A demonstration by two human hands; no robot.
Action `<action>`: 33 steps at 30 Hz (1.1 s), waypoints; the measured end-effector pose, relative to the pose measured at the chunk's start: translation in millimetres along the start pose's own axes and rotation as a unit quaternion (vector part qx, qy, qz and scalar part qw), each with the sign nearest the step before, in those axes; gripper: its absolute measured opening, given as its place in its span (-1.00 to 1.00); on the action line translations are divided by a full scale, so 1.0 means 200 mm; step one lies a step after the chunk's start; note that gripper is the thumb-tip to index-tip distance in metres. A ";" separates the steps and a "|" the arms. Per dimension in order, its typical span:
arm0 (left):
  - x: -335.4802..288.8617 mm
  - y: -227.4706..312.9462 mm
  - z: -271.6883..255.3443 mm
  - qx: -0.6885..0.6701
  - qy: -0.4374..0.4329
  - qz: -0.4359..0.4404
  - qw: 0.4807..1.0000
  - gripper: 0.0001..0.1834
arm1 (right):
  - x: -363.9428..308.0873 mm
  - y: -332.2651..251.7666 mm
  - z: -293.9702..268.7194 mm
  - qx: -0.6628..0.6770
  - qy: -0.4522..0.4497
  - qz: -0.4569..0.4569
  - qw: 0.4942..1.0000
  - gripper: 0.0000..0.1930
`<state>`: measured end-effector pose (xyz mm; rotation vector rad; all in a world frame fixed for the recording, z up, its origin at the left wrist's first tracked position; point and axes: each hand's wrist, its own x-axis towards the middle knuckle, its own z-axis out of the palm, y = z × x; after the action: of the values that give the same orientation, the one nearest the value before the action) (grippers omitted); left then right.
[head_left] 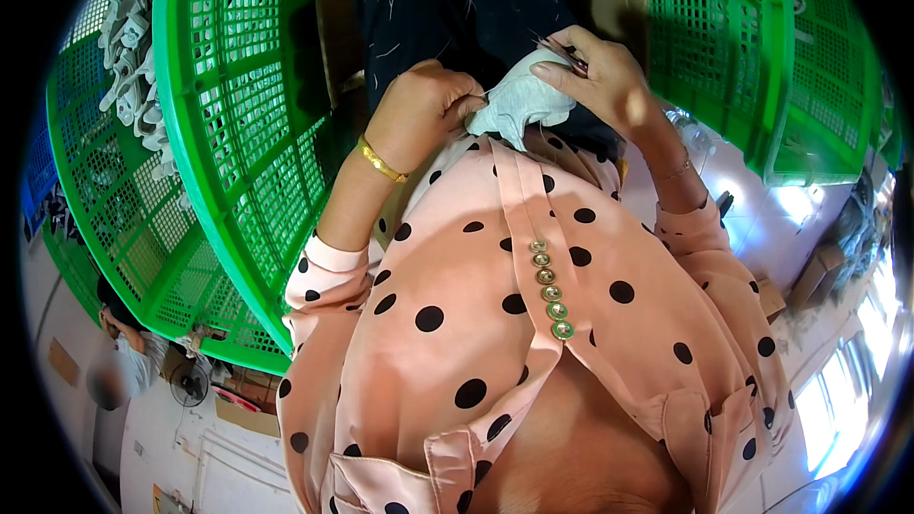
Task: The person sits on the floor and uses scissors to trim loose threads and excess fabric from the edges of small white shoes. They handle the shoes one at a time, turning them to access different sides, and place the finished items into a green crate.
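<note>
A soft, pale mint-white piece, with flaps and a curved, shoe-upper-like shape, is held between my two hands above my lap. My left hand is closed, its thumb and finger pinched at the piece's left edge. On the other side, my right hand grips its upper right part, thumb lying on top. A small dark thing shows under the right fingers; its kind cannot be made out. Loose pale threads lie on the dark trousers beneath.
Tall green plastic crates stand close on my left, and more green crates on my right. Several whitish pieces are heaped at the far left. Another person and a fan are at the lower left.
</note>
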<state>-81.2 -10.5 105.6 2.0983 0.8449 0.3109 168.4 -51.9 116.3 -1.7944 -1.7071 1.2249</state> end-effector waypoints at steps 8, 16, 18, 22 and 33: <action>0.07 0.08 0.00 -0.671 0.083 -0.136 0.724 -0.91 | 0.00 -0.01 0.00 -0.001 0.002 -0.007 1.000 -0.52; 0.09 0.08 0.04 -0.001 0.074 0.037 0.997 -0.69 | -0.02 0.00 0.01 -0.054 0.022 -0.026 0.998 -0.52; 0.09 0.07 0.05 -0.183 0.022 -0.063 0.981 -0.64 | -0.02 -0.01 0.02 -0.070 0.032 -0.042 0.996 -0.53; 0.12 0.11 0.16 -0.602 0.073 -0.226 0.763 -0.66 | -0.05 0.02 0.05 -0.102 0.067 -0.090 0.988 -0.57; 0.13 0.14 0.24 -0.623 0.124 -0.189 0.749 -0.63 | -0.05 -0.17 -0.16 -0.345 0.014 -0.223 0.912 -0.56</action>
<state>-26.6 -34.4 95.0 0.6128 0.8203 0.6988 173.5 -45.1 163.6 -1.5681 -2.5555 0.4151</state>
